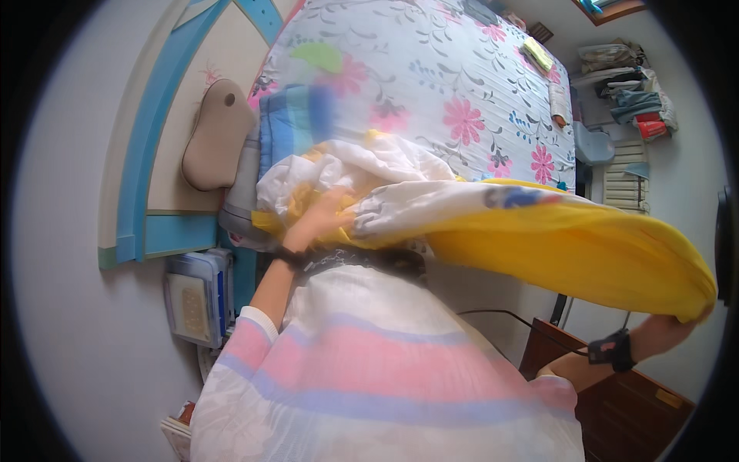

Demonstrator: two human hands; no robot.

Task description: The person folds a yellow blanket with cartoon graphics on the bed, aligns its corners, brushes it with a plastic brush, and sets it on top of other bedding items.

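Observation:
A yellow and white fabric cover [519,242], with a blue printed figure on it, stretches across the near edge of the bed. Its left part lies bunched in white and yellow folds. My left hand [323,216] is on those folds, blurred, and how its fingers sit is unclear. Far out to the right, my right hand [690,323] grips the other end of the cloth and holds it taut in the air; the fabric hides most of its fingers. A folded blue striped quilt [291,124] lies just beyond the bunched part.
The bed [427,86] has a floral sheet. A beige contoured cushion [216,138] leans on the blue and cream headboard [173,127]. Plastic boxes [196,300] stand at left. A wooden cabinet [623,387] is at lower right. A cable [502,312] runs to my right wrist.

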